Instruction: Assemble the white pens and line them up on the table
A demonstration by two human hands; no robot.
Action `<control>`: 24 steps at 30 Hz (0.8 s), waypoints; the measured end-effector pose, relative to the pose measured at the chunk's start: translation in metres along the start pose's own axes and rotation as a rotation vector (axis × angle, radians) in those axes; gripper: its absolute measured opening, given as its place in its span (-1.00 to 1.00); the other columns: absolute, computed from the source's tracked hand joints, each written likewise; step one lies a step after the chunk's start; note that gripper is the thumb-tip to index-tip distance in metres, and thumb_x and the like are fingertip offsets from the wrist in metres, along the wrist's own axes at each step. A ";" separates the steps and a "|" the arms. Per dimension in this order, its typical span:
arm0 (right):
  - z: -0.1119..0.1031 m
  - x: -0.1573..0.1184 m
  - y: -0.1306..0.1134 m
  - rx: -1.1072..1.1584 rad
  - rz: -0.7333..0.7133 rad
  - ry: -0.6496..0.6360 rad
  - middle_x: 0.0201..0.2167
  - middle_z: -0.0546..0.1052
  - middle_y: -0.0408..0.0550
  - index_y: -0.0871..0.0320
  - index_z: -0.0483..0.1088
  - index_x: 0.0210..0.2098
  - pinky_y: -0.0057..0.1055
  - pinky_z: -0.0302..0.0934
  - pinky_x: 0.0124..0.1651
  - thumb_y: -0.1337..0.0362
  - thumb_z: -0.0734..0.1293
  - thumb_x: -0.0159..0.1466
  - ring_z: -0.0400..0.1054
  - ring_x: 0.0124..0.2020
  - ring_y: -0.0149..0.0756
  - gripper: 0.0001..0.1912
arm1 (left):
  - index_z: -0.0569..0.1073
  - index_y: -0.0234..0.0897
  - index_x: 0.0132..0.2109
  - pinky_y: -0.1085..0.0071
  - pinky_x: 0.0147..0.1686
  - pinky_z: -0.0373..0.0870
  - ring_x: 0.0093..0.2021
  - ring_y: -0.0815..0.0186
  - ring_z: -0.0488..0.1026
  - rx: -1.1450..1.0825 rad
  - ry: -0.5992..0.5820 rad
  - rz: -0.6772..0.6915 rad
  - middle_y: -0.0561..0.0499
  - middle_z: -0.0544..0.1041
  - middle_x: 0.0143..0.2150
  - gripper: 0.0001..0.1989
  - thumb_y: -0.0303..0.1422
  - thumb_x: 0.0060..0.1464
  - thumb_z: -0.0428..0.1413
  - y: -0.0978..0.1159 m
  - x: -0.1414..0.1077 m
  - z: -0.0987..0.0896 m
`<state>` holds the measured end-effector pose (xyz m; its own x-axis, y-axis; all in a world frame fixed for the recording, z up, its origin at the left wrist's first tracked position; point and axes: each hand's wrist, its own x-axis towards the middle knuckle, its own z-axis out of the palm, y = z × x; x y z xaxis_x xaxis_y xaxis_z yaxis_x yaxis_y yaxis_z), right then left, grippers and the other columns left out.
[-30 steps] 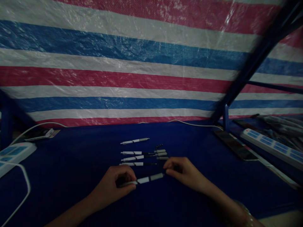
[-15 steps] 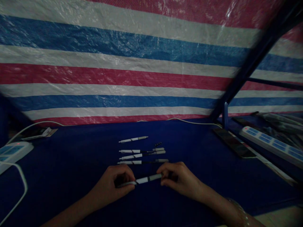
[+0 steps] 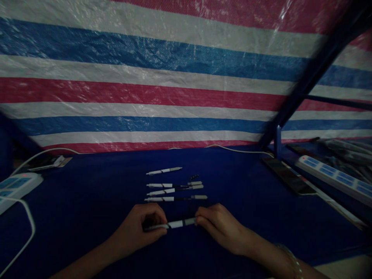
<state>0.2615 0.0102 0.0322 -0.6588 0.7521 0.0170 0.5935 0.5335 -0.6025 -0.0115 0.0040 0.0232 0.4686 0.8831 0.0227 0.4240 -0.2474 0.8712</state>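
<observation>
- Left hand: curled and closed, the fingers pressed together, pinching the left end of a white-barrelled pen.
- Right hand: fingers brought together at the pen's right end and apparently pinching it (the contact is dim and partly hidden by the fingertips).
- Pen position: held level in both hands, just above the blue-covered table; a dark band is seen on the barrel. All other positions are recorded relative to this pen.
- Beyond the pen: four further pens are laid out, roughly parallel and well spaced. The nearest three carry thin dark sections and grey ends, and the farthest lies alone.
- Small dark part: seen beyond the pen, beside the grey ends of the row; its kind is too small to be told.
- Left of the pen: a white power strip is placed at the table edge, with a white cable looped in front of it.
- Right of the pen: a dark phone and a second power strip with blue panels are set well apart from it.
- Far side: a striped red, white and blue tarpaulin is hung beyond the pen, crossed at right by a blue metal frame.
- A bracelet is worn on the right wrist.
</observation>
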 end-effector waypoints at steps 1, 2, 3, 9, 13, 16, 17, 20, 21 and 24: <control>-0.001 -0.001 0.000 0.018 -0.010 0.001 -0.49 0.44 -0.20 0.12 0.38 -0.27 -0.52 0.11 -0.41 0.23 0.17 0.41 0.34 -0.50 -0.39 -0.80 | 0.51 -0.28 -0.35 0.53 -0.50 0.25 -0.50 0.41 0.36 -0.018 0.001 -0.012 0.11 0.46 -0.49 -0.98 -0.44 -0.02 0.18 0.000 0.000 0.000; -0.002 -0.001 0.000 0.030 -0.018 0.011 -0.46 0.46 -0.19 0.12 0.38 -0.22 -0.51 0.12 -0.40 0.23 0.20 0.39 0.36 -0.47 -0.38 -0.85 | 0.51 -0.28 -0.34 0.52 -0.50 0.25 -0.50 0.40 0.36 -0.031 0.000 -0.023 0.11 0.46 -0.49 -0.97 -0.43 -0.01 0.18 0.000 -0.001 0.000; -0.003 -0.002 0.000 0.033 -0.028 0.027 -0.43 0.48 -0.18 0.12 0.37 -0.19 -0.51 0.13 -0.38 0.24 0.23 0.37 0.37 -0.45 -0.37 -0.89 | 0.50 -0.29 -0.34 0.52 -0.50 0.25 -0.50 0.40 0.37 -0.039 -0.001 -0.031 0.11 0.46 -0.49 -0.96 -0.43 -0.01 0.18 0.000 -0.001 0.000; 0.001 -0.003 0.003 -0.103 -0.121 0.046 -0.48 0.46 -0.15 0.14 0.34 -0.34 -0.47 0.10 -0.37 0.24 0.16 0.42 0.36 -0.47 -0.36 -0.77 | 0.51 -0.29 -0.33 0.50 -0.48 0.27 -0.48 0.40 0.39 -0.112 -0.038 -0.063 0.09 0.48 -0.46 -0.96 -0.42 0.02 0.18 -0.001 -0.004 0.001; 0.005 -0.004 0.005 -0.205 -0.130 0.020 -0.56 0.42 -0.18 0.14 0.31 -0.39 -0.45 0.02 -0.44 0.17 0.09 0.45 0.28 -0.57 -0.39 -0.66 | 0.50 -0.28 -0.33 0.49 -0.46 0.28 -0.47 0.39 0.39 -0.145 -0.040 -0.081 0.10 0.48 -0.45 -0.96 -0.41 0.02 0.19 -0.002 -0.005 0.002; 0.006 -0.005 0.006 -0.234 -0.130 -0.023 -0.60 0.41 -0.19 0.14 0.31 -0.43 -0.46 0.00 -0.46 0.17 0.01 0.47 0.24 -0.62 -0.42 -0.57 | 0.50 -0.27 -0.33 0.48 -0.43 0.30 -0.43 0.37 0.41 -0.156 -0.024 -0.069 0.09 0.48 -0.41 -0.95 -0.43 -0.02 0.21 0.000 -0.006 0.003; 0.005 -0.006 0.005 -0.226 -0.129 -0.036 -0.60 0.41 -0.19 0.14 0.31 -0.45 -0.46 0.02 -0.45 0.18 -0.01 0.47 0.24 -0.62 -0.42 -0.54 | 0.50 -0.27 -0.33 0.47 -0.41 0.32 -0.41 0.36 0.43 -0.162 -0.018 -0.067 0.09 0.49 -0.39 -0.94 -0.44 -0.03 0.22 0.000 -0.006 0.002; 0.002 -0.006 0.002 -0.136 -0.125 -0.039 -0.56 0.44 -0.18 0.14 0.36 -0.39 -0.48 0.08 -0.41 0.16 0.02 0.47 0.31 -0.57 -0.41 -0.57 | 0.51 -0.27 -0.33 0.45 -0.38 0.34 -0.38 0.34 0.45 -0.190 -0.009 -0.073 0.07 0.50 -0.36 -0.94 -0.44 -0.02 0.22 0.003 -0.006 0.002; 0.000 -0.006 0.001 -0.079 -0.113 -0.032 -0.54 0.46 -0.19 0.13 0.38 -0.30 -0.49 0.10 -0.40 0.13 0.09 0.45 0.33 -0.54 -0.40 -0.65 | 0.51 -0.27 -0.33 0.45 -0.38 0.34 -0.38 0.34 0.45 -0.196 -0.003 -0.074 0.07 0.50 -0.36 -0.95 -0.43 -0.02 0.22 0.003 -0.006 0.002; -0.002 -0.005 -0.001 0.072 -0.052 0.033 -0.48 0.47 -0.21 0.12 0.31 -0.08 -0.53 0.13 -0.43 0.17 0.28 0.35 0.35 -0.51 -0.39 -0.79 | 0.49 -0.27 -0.35 0.45 -0.40 0.33 -0.41 0.36 0.43 -0.205 0.040 -0.067 0.08 0.48 -0.38 -0.96 -0.45 -0.01 0.21 0.002 -0.007 0.002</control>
<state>0.2653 0.0069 0.0343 -0.6716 0.7371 0.0750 0.5233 0.5436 -0.6563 -0.0119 -0.0037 0.0239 0.4118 0.9110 -0.0223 0.2848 -0.1054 0.9528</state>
